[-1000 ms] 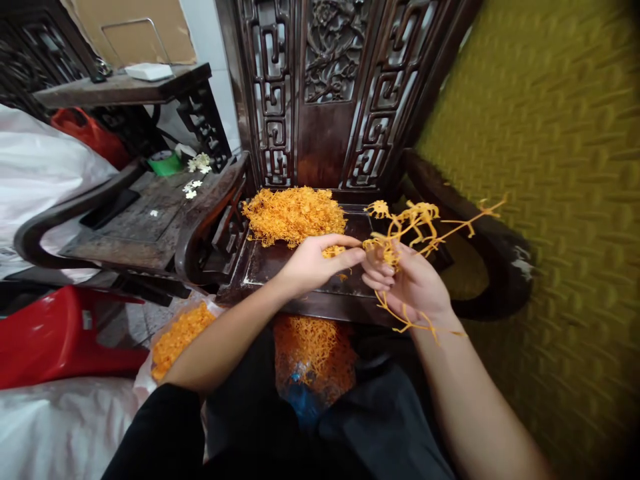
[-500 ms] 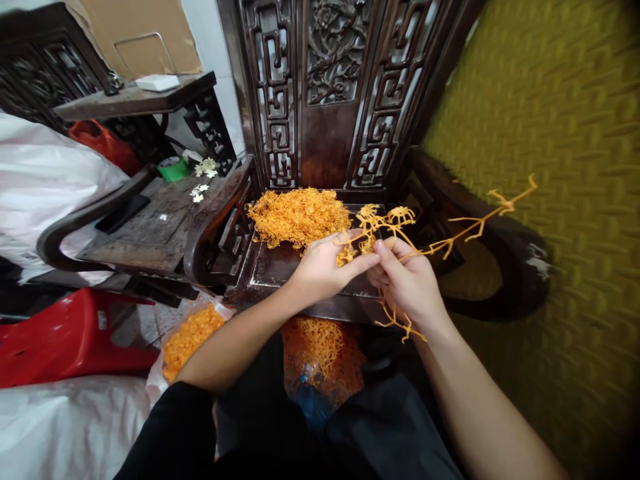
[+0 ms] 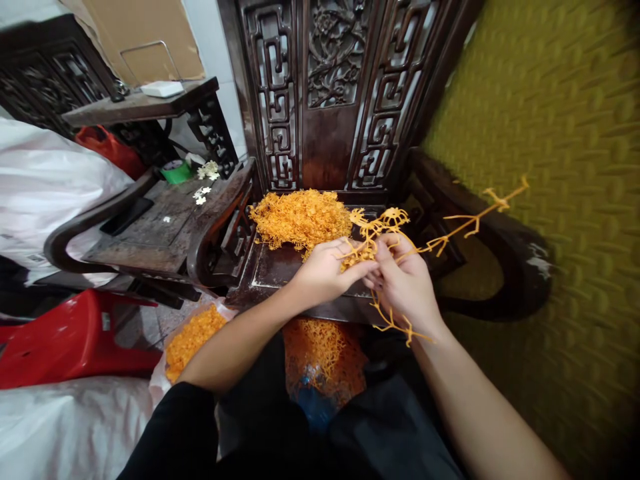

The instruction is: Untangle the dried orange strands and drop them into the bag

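Note:
My left hand (image 3: 325, 268) is closed around a small cluster of orange plastic flower pieces (image 3: 369, 228), their spidery heads sticking up past the fingers. Close against it, my right hand (image 3: 411, 280) pinches thin branched orange plastic stems (image 3: 473, 223). One long stem reaches up to the right, and another hangs below the palm. Where the fingertips of both hands meet, the pieces overlap and I cannot tell whether they are joined. Behind my left hand, a heap of orange plastic pieces (image 3: 303, 219) lies on the dark wooden chair seat (image 3: 275, 270).
Below the seat, a clear bag of orange pieces (image 3: 325, 350) sits between my legs. Another bag of orange bits (image 3: 193, 340) stands at left, beside a red stool (image 3: 75, 340). A neighbouring wooden chair (image 3: 150, 230) holds green tape (image 3: 176, 172) and pale flower pieces (image 3: 207, 171).
Both hands have shifted slightly left with the orange pieces, and the flower cluster has dipped a little between them. The grip of each hand looks much the same.

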`<state>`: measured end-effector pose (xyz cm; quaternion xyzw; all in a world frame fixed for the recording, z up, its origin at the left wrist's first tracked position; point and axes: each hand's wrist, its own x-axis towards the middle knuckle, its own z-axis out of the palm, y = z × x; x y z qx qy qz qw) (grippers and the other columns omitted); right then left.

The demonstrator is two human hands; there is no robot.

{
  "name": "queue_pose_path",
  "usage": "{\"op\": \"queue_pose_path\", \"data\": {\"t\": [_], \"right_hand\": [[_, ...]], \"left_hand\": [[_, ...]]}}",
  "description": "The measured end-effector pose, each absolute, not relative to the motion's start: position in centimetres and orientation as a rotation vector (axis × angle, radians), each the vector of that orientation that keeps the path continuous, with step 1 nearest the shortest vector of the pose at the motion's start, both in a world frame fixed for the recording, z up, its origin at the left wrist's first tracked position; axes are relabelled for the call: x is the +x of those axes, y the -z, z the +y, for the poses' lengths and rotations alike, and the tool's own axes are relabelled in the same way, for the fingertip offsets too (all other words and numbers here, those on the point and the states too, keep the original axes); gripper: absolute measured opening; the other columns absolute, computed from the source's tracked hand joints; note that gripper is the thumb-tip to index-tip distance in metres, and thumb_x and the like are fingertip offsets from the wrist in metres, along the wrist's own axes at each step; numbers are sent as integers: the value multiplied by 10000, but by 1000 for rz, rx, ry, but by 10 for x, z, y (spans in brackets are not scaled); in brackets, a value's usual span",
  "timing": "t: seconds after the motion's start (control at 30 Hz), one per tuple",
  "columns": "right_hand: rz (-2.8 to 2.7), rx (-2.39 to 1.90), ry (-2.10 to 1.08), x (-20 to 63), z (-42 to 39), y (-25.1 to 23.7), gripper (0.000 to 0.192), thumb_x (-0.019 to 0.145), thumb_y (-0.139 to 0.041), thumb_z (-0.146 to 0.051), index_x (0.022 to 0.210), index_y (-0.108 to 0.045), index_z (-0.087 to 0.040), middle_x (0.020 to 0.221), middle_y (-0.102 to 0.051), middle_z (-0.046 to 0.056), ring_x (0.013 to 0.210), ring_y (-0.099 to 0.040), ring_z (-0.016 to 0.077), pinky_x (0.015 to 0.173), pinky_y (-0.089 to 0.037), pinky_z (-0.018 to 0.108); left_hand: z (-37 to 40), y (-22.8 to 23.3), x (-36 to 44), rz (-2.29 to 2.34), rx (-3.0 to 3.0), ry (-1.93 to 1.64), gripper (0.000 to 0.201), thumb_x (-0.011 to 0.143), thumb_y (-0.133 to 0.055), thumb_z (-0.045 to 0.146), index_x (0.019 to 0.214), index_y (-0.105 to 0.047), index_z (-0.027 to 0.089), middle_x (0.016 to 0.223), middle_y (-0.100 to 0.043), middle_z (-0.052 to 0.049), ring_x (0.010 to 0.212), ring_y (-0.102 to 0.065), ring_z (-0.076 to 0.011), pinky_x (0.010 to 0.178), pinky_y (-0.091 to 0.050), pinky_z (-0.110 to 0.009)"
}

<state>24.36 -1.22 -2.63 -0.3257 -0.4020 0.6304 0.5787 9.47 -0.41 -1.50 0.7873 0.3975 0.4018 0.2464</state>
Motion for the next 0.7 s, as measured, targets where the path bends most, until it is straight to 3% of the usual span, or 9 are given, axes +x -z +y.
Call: {"op": "queue_pose_path", "data": {"t": [0.33, 0.53, 0.6, 0.67, 0.7], "right_hand": [[-1078, -1007, -1200, 250, -16, 30, 342, 730, -873, -423, 793, -660, -163, 543, -437, -64, 448, -310, 48, 409, -219, 210], [-561, -852, -1276, 251, 12, 28, 446, 667, -900, -353, 691, -483, -197, 502, -313, -117, 415, -249, 30, 380, -223, 181], [-450, -811, -1185, 273, 28, 29, 467, 670, -886, -296, 670, -428, -204, 488, -216, -135, 412, -162, 30, 365, -194, 171], [-473, -787, -1094, 298, 37, 29, 412, 708, -851, -266, 693, -444, -201, 500, -199, -131, 425, -128, 39, 364, -184, 158], [-519, -777, -1212, 308, 37, 28, 404, 715, -837, -268, 687, -440, -201, 504, -194, -125, 433, -124, 47, 364, -184, 162]], "left_hand": [[-8, 24, 93, 1238, 2491, -863, 305, 1012, -477, 282, 1001, -728, 109, 1003, -743, -126, 970, -687, -232, 939, -538, -390], [-23, 8, 110, 1212, 2393, -782, 321, 997, -513, 270, 785, -712, 135, 818, -708, -73, 756, -642, -172, 742, -490, -298], [-28, 8, 114, 1054, 2361, -771, 354, 991, -542, 309, 723, -702, 142, 750, -692, -58, 709, -624, -155, 715, -473, -283], [-25, 11, 114, 932, 2281, -844, 334, 982, -565, 323, 758, -731, 140, 758, -713, -62, 738, -644, -159, 734, -481, -281], [-21, 11, 111, 909, 2210, -914, 299, 975, -573, 313, 816, -755, 138, 819, -741, -73, 773, -659, -163, 750, -490, -282]]}}
